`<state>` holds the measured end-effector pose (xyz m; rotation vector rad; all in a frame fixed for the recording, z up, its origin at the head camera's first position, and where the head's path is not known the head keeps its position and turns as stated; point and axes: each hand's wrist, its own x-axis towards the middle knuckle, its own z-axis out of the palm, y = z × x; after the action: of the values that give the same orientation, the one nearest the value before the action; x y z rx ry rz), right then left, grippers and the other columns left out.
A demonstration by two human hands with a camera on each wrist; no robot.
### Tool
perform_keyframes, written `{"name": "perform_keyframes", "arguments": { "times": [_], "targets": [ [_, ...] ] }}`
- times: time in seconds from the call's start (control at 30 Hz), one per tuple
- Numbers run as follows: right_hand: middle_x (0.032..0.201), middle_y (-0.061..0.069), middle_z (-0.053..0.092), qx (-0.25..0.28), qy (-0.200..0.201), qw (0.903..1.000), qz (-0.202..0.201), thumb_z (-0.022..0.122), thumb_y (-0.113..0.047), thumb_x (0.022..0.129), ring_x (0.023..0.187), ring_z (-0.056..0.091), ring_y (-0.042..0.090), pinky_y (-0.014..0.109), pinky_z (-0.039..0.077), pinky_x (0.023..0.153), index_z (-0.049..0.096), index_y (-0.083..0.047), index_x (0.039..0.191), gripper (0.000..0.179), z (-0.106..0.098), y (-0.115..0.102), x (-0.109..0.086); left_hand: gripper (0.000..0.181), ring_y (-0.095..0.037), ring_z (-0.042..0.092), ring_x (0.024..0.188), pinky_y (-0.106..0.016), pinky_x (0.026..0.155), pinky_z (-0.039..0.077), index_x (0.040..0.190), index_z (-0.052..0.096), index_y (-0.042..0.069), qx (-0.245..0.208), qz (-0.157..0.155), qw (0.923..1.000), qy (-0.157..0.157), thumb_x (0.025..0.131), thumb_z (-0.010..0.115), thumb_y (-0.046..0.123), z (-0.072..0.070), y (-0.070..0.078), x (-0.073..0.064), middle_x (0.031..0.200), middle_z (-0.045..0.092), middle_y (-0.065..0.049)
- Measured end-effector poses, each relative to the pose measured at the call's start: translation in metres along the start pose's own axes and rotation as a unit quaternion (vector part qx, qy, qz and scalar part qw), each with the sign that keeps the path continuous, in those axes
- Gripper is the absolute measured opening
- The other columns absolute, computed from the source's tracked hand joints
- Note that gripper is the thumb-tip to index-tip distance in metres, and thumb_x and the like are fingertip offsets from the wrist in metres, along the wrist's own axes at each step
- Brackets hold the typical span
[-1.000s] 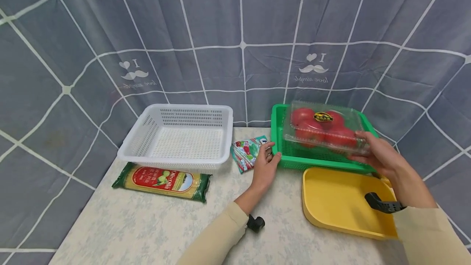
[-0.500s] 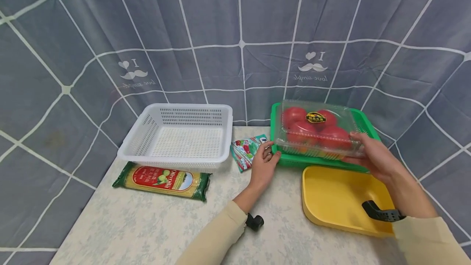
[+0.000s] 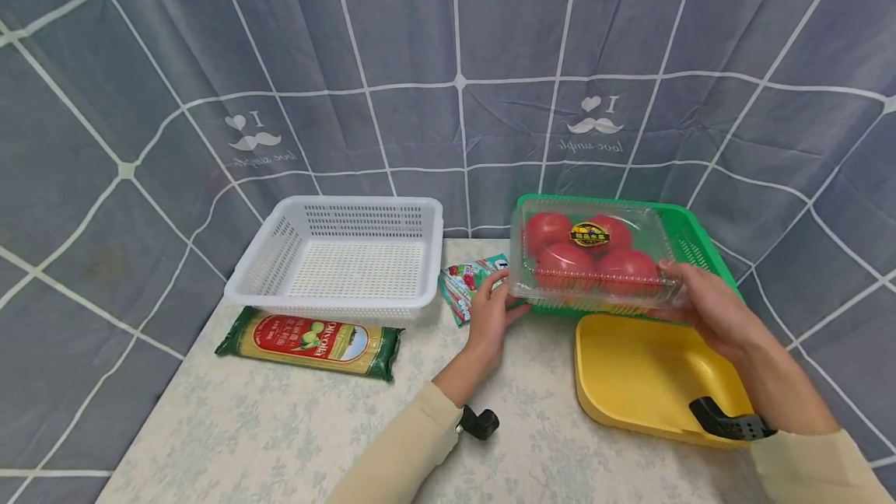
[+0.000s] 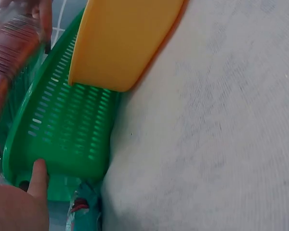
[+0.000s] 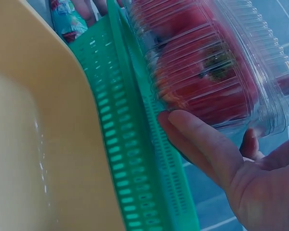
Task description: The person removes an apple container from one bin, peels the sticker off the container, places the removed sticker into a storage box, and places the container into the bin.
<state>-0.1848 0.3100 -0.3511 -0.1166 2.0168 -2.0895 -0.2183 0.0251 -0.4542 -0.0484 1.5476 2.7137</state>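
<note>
A clear plastic box of tomatoes (image 3: 595, 251) hangs slightly tilted over the green basket (image 3: 700, 243). At its right end, my right hand (image 3: 721, 309) grips it, with thumb and fingers on the clear wall in the right wrist view. My left hand (image 3: 488, 317) is at the basket's left front corner, close to the box's left end. In the left wrist view its straight thumb (image 4: 39, 178) touches the basket's green wall (image 4: 62, 139); its other fingers are hidden there. Behind that hand lies a teal printed packet (image 3: 458, 290), partly covered.
A yellow tray (image 3: 630, 379) stands in front of the green basket, under my right forearm. At left is a white perforated basket (image 3: 357, 271). A pack of spaghetti (image 3: 308, 343) lies before it on the patterned tabletop (image 3: 280, 442). A grey curtain (image 3: 392, 37) hangs behind.
The tomato box has moved left and toward me, from over the green basket's middle to its left end. My left hand has shifted slightly left, its fingers off the basket's rim.
</note>
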Motion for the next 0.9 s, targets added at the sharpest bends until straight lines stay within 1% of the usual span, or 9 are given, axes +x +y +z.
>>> {"name": "perform_keyframes", "arguments": {
  "times": [0.2,0.33,0.5,0.6,0.73,0.8,0.9],
  "targets": [
    [0.105,0.002,0.059,-0.007,-0.007,0.9999,0.005,0.044,-0.029,0.103,0.091,0.064,0.016,0.038,0.053,0.076,0.045,-0.008,0.119,0.026,0.006,0.002,-0.006,0.04,-0.023,0.066,0.094,-0.041,0.077,0.054,0.127,0.053,0.001,-0.038,-0.013,0.999,-0.02,0.101,0.047,0.03,-0.008,0.0,0.0,0.11,0.064,-0.015],
    [0.105,0.002,0.057,-0.004,0.003,1.0,-0.001,0.045,-0.03,0.102,0.09,0.063,0.014,0.038,0.054,0.075,0.046,-0.006,0.117,0.028,0.011,0.004,-0.009,0.044,-0.027,0.065,0.099,-0.046,0.079,0.053,0.128,0.051,0.001,-0.058,-0.025,0.9978,-0.023,0.101,0.045,0.036,-0.012,0.003,-0.002,0.116,0.063,-0.017],
    [0.105,0.001,0.058,-0.014,0.01,0.9998,-0.008,0.045,-0.03,0.102,0.09,0.063,0.013,0.036,0.054,0.075,0.048,-0.007,0.115,0.027,0.018,0.008,-0.012,0.043,-0.029,0.064,0.103,-0.048,0.08,0.052,0.126,0.052,0.002,-0.081,-0.042,0.9956,-0.02,0.102,0.043,0.036,-0.015,0.008,-0.006,0.118,0.063,-0.018],
    [0.107,0.001,0.056,-0.046,0.011,0.9989,-0.004,0.043,-0.032,0.102,0.093,0.06,0.012,0.033,0.054,0.077,0.045,-0.005,0.118,0.031,0.02,0.01,-0.017,0.042,-0.03,0.063,0.105,-0.048,0.081,0.052,0.125,0.051,0.002,-0.083,-0.055,0.9947,-0.026,0.102,0.041,0.036,-0.017,0.009,-0.009,0.119,0.063,-0.018],
    [0.112,0.003,0.051,-0.099,0.02,0.9949,0.005,0.041,-0.036,0.103,0.096,0.056,0.012,0.028,0.053,0.079,0.039,-0.001,0.124,0.041,0.025,0.012,-0.02,0.045,-0.028,0.059,0.111,-0.044,0.087,0.049,0.127,0.045,0.007,-0.077,-0.076,0.9932,-0.043,0.101,0.039,0.043,-0.02,0.014,-0.012,0.123,0.06,-0.015],
    [0.114,0.005,0.047,-0.115,0.022,0.9931,0.004,0.041,-0.037,0.103,0.097,0.054,0.012,0.028,0.052,0.079,0.037,0.0,0.125,0.043,0.029,0.012,-0.019,0.048,-0.027,0.058,0.112,-0.041,0.09,0.047,0.129,0.045,0.008,-0.072,-0.078,0.993,-0.052,0.1,0.038,0.046,-0.023,0.018,-0.014,0.123,0.06,-0.015],
    [0.115,0.008,0.046,-0.122,0.01,0.9925,-0.006,0.039,-0.037,0.103,0.097,0.056,0.012,0.03,0.053,0.079,0.038,0.002,0.124,0.044,0.038,0.015,-0.019,0.053,-0.026,0.057,0.113,-0.039,0.092,0.046,0.134,0.046,0.01,-0.072,-0.074,0.9929,-0.059,0.099,0.039,0.049,-0.029,0.024,-0.02,0.123,0.059,-0.015]
  ]
}}
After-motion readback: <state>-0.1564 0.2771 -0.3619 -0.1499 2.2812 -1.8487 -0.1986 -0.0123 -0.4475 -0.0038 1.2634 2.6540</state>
